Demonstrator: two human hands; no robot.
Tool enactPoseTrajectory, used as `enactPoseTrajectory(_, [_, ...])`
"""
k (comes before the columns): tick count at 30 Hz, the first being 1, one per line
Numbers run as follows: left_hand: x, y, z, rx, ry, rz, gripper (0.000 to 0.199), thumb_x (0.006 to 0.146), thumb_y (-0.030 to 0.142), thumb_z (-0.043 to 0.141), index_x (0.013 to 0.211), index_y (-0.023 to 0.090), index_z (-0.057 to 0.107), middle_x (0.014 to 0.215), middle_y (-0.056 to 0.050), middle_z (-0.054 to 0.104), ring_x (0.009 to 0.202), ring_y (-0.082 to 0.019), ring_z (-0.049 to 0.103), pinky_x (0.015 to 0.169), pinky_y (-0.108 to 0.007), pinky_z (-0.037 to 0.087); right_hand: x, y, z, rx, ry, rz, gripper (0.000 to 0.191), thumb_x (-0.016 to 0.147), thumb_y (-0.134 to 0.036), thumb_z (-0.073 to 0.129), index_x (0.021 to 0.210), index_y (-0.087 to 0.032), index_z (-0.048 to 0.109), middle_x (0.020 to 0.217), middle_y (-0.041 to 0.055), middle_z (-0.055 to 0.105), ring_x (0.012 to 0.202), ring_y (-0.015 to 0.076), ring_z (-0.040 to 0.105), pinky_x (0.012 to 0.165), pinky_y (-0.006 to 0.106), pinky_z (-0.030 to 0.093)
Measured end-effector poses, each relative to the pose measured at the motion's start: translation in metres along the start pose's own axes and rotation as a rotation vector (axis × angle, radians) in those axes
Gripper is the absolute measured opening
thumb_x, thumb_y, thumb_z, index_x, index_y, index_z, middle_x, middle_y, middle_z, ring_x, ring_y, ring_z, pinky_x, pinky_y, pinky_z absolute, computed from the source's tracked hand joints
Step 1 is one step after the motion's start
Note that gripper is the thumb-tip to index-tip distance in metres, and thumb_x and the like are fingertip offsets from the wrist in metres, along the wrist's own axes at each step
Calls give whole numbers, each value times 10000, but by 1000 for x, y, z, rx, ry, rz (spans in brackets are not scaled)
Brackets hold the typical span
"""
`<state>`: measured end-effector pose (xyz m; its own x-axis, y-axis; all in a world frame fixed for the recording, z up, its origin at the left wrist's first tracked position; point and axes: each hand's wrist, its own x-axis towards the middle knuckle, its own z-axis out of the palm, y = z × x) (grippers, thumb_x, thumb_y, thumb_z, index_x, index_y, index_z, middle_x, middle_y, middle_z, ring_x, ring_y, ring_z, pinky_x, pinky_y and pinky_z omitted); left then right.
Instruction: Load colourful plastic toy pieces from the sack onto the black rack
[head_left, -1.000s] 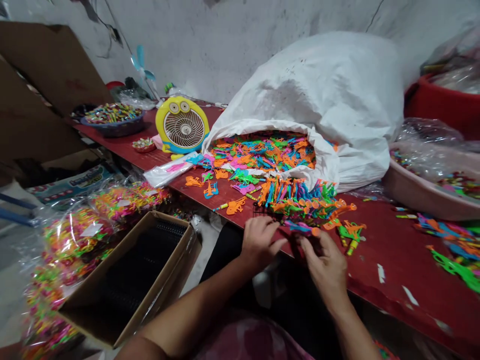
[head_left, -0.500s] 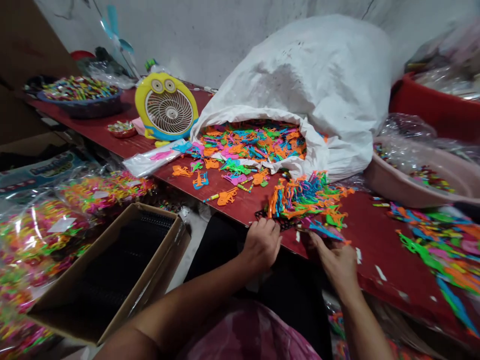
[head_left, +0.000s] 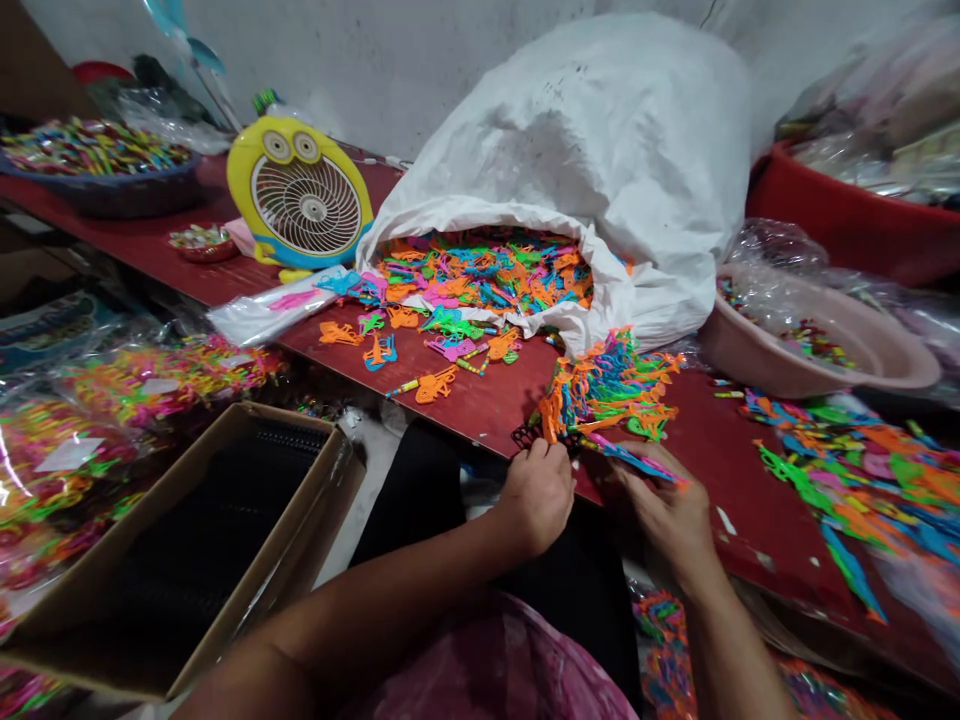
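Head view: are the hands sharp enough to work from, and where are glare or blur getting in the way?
Head view: the left hand and right hand look fairly sharp, with no strong glare on them; wide-angle distortion bends the table toward the edges; glare streaks the plastic bag at far left; the toy pile looks soft at right.

Our left hand [head_left: 536,497] holds a black plastic grid strip [head_left: 527,436] at the edge of the red tabletop [head_left: 480,425], and our right hand [head_left: 660,517] pinches a slim pink-and-blue plastic toy [head_left: 637,463] beside it, below a tangled heap of neon plastic toys [head_left: 611,388]. Just behind, a white woven sack [head_left: 570,150] spills more toys; a yellow fan [head_left: 300,190] stands at upper left, an open cardboard box [head_left: 187,540] at lower left.
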<state>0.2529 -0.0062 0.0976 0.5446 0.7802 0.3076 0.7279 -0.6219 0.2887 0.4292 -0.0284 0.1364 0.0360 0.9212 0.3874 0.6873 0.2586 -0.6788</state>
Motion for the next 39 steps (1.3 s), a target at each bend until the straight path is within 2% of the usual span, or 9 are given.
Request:
enactPoseTrajectory(4, [1,0,0,-14,-27,-5,216,950,279,478,1052,146,614,1059,-103,595,958,-249,510,716,-365,477,5,1,5,-83,-56,-61,183,896,-341,581,986,-214,677,928,54,694,863,200,657,763,316,521])
enactPoseTrajectory(7, [1,-1,1,-36,-17,-7,201,940,264,490,1035,136,613,1042,-102,592,941,-254,510,703,-374,473,5,3,12,-120,-11,-45,221,913,-368,558,1008,-203,671,963,75,706,874,209,669,760,323,530])
enactPoseTrajectory(11, [0,-4,4,-60,33,15,189,936,261,500,1024,136,610,1047,-85,584,951,-254,509,701,-374,467,2,9,30,-205,72,-19,280,932,-395,527,1059,-181,657,823,66,705,697,198,658,650,315,512])
enactPoseTrajectory(16, [0,-6,5,-70,16,30,204,947,272,487,1032,137,614,1040,-86,588,945,-250,507,711,-378,469,2,9,43,-512,102,-83,282,965,-359,436,928,-155,628,719,86,653,622,219,600,575,317,421])
enactPoseTrajectory(20, [1,-6,1,-72,-15,43,205,952,232,459,1038,134,617,1059,-101,592,955,-254,505,747,-388,473,9,-10,43,-726,-5,45,289,973,-340,400,911,-147,605,691,99,631,564,223,578,534,314,337])
enactPoseTrajectory(25, [2,-8,-2,-102,-62,47,208,942,176,435,1065,131,596,1055,-99,595,951,-253,507,779,-394,474,14,-32,50,-832,-76,204,266,983,-327,385,1013,-136,567,711,106,647,570,221,591,522,304,261])
enactPoseTrajectory(28, [1,-10,-1,-105,-56,75,221,939,190,442,1098,130,582,1063,-94,589,957,-251,503,805,-395,478,12,-29,55,-816,-60,235,221,980,-304,396,992,-148,553,757,96,657,608,200,594,542,290,253])
enactPoseTrajectory(33, [-2,-13,1,-69,-30,80,245,951,231,437,1130,133,573,1088,-95,582,946,-242,501,825,-390,482,9,-18,59,-631,10,240,220,980,-312,408,999,-148,554,742,66,654,640,183,589,575,267,294])
enactPoseTrajectory(39, [2,-14,2,-16,-89,97,292,926,179,462,1200,129,549,1052,-95,590,929,-237,509,822,-371,469,14,-33,61,-776,-98,405,255,995,-320,391,1100,-132,527,790,96,676,662,186,616,594,262,309])
